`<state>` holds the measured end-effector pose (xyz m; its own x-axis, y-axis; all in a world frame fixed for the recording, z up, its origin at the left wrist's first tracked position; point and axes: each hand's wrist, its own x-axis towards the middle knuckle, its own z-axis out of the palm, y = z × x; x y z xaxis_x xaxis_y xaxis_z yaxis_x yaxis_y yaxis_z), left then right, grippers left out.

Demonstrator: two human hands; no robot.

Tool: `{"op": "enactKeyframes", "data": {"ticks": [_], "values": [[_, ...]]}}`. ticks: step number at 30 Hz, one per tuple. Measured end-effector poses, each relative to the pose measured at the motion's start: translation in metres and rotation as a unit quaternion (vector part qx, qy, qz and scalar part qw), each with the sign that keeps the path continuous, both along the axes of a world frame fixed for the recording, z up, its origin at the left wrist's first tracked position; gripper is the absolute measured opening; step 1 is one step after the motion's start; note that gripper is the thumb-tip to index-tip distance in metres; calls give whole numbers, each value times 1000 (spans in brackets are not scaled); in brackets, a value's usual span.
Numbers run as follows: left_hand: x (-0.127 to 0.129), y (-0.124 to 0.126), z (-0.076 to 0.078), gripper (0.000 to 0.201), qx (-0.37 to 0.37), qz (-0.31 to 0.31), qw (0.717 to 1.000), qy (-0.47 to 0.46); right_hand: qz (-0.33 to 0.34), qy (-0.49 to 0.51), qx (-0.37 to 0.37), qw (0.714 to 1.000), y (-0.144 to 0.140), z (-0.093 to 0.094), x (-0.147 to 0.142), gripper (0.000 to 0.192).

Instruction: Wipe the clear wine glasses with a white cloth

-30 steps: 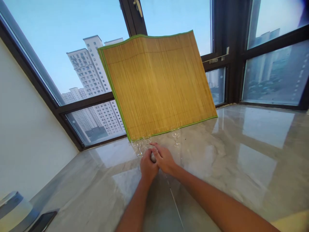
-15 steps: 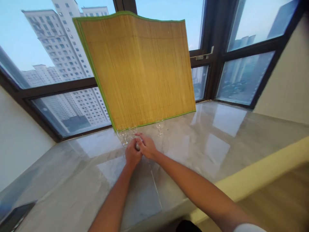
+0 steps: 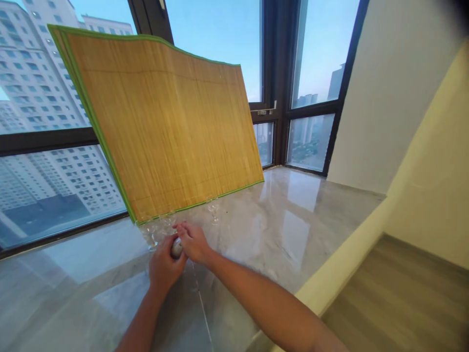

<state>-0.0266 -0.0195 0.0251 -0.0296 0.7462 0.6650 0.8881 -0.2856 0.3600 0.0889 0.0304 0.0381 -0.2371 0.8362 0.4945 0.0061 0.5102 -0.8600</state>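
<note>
Hands shifted left w/ view; both still grip small smooth rounded object (image 3: 177,248).

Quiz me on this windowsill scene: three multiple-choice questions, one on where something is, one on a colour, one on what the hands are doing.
1. Where does the bamboo mat stand?
A. flat on the floor
B. leaning against the window
C. rolled up on the counter

2. What colour is the mat's edging?
A. green
B. red
C. black

3. How are the hands placed?
A. far apart
B. raised in the air
C. together around a small grey object

Answers: 1 B, its lower edge rests on the marble counter and it tilts back to the glass. 2 A, a green strip runs round the border. 3 C, the left hand and right hand meet at the small grey object, near small clear glasses.
</note>
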Motion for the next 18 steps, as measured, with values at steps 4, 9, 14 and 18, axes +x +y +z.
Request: {"op": "enactKeyframes", "data": {"ticks": [4,9,14,18], "values": [[0,1,-2,36,-4,-11,1000,-6,-11,0,-43,999,3,-3,-1,27],[3,-1,0,33,-6,-15,1000,0,-6,45,-62,997,6,-5,-2,26],[7,-3,2,34,2,-27,999,-25,2,88,-58,994,7,-1,1,35],[10,-4,4,33,6,-21,999,-48,12,106,-45,993,8,4,5,40]]}}
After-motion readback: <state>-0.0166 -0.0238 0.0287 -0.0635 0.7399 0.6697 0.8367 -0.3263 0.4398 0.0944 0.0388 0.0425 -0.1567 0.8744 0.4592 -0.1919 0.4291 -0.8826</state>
